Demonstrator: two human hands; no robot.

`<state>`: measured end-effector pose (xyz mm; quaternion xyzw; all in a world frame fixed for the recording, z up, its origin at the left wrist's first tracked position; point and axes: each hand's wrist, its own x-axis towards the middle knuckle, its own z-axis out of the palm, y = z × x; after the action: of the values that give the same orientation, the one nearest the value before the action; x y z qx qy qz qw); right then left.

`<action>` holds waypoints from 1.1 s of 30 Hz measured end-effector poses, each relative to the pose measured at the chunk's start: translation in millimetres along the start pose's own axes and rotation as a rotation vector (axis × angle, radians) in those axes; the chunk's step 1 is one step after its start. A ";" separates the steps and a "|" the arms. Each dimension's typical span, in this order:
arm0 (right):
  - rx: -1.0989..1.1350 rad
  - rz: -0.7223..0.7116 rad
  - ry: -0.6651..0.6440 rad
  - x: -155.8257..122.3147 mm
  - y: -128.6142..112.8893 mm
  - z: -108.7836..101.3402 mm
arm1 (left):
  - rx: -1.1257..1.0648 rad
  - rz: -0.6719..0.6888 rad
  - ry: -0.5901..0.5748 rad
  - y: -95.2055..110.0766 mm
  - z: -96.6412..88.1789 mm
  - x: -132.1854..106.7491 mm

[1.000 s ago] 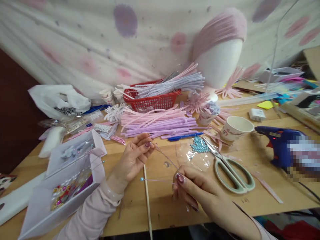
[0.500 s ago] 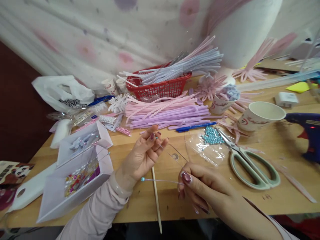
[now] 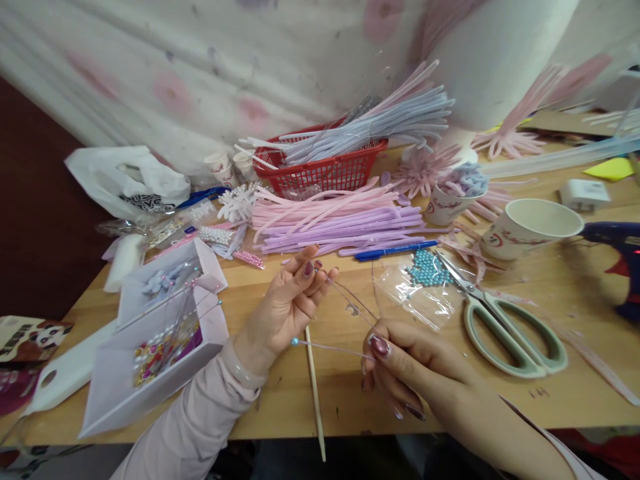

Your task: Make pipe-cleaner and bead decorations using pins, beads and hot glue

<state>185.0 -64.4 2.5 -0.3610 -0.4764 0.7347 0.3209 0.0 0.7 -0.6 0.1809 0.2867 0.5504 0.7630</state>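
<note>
Thin wires [image 3: 333, 347] stretch between the two hands in the middle of the frame, one free end running left to a blue bead [image 3: 295, 341]. A pale stick [image 3: 315, 393] lies on the surface [image 3: 275, 413] beneath that end, crossing its line. Upper right of the hands, a clear bag with blue beads [image 3: 429, 269] lies beside the scissors [image 3: 515, 337], below a blue pen [image 3: 395, 251]. Purple stems [image 3: 340, 230] and pink stems [image 3: 320, 208] fill the area above the hands, with a red basket [image 3: 325, 173] behind. White boxes [image 3: 107, 390] crowd the left, near the sleeve; a paper cup [image 3: 520, 230] stands at right. The left hand [image 3: 287, 303] has its palm turned up, thumb and fingertips pinched on the wires; the right hand [image 3: 413, 363], lower and knuckles up, grips them between thumb and forefinger, its other fingers curled beneath
</note>
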 end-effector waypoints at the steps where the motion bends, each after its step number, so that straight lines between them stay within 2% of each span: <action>1: -0.008 -0.003 0.002 -0.2 -0.2 -0.2 | -0.003 0.003 -0.007 -0.3 -0.8 0.1; 17: -0.005 0.004 -0.014 1.6 1.8 -0.7 | -0.005 0.004 -0.067 -2.7 -6.5 0.0; 33: 0.038 0.032 -0.023 5.3 5.4 -0.4 | -0.006 -0.037 -0.101 -2.1 -2.5 -4.1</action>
<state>181.8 -61.7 -3.9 -0.3541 -0.4602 0.7527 0.3103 -1.0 -4.0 -2.8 0.2008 0.2494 0.5271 0.7872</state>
